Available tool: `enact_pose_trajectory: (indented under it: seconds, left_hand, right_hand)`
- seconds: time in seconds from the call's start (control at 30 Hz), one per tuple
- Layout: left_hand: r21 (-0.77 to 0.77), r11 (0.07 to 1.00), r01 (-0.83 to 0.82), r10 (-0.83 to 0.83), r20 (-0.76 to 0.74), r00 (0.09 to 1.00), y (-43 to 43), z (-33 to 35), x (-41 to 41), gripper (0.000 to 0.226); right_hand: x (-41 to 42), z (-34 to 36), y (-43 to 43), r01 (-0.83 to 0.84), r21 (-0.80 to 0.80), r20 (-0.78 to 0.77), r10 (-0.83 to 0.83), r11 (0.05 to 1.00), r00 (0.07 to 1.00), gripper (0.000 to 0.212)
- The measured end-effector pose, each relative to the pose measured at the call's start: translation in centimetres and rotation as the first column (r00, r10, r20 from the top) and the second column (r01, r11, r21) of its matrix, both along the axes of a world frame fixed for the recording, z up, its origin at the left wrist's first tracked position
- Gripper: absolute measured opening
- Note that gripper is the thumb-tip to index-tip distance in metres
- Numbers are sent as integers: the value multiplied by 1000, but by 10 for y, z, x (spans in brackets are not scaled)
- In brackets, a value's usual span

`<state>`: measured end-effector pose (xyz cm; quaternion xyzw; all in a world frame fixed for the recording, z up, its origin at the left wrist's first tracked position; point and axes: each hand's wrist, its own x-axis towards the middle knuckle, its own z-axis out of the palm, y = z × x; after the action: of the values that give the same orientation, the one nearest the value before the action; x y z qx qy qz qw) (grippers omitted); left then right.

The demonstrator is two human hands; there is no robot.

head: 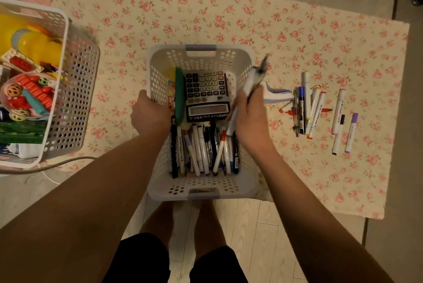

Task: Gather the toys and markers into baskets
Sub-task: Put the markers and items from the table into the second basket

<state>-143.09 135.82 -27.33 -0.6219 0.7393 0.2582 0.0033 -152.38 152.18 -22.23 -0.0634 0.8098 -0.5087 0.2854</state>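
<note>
Cloth (229, 19) with roses covers plank floor (263, 225); left hand (150, 115) grips basket (160, 77) wall, right hand (251, 118) clutches markers (253, 79).

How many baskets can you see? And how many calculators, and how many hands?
Baskets: 2, the marker basket and the toy basket
Calculators: 1, the calculator inside the marker basket
Hands: 2, the left hand gripping the marker basket's side, the right hand holding markers
Total: 5
</note>
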Motion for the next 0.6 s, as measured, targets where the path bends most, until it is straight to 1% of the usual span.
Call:
enact_pose_trajectory:
  seconds: [0.13, 0.2, 0.27, 0.47, 0.6]
  left_hand:
    - [10, 1000, 1, -1, -11, 1000, 0, 0, 0, 13]
    - [13, 1000, 4, -4, -13, 1000, 0, -1, 1, 14]
    - [12, 1000, 3, -3, -11, 1000, -1, -2, 1, 15]
    - [8, 1000, 1, -1, 4, 1000, -2, -3, 1, 19]
    - [10, 1000, -8, 8, -6, 1000, -2, -5, 1, 20]
  right_hand:
    - [35, -37, -13, -191, 163, 136, 170, 968, 976, 20]
    - [52, -55, -12, -241, 202, 214, 197, 949, 957, 13]
    - [67, -69, -9, -271, 249, 227, 216, 930, 950, 8]
    - [96, -102, 1, -222, 386, 186, 161, 895, 969, 18]
    - [106, -113, 5, -222, 459, 185, 152, 860, 971, 19]
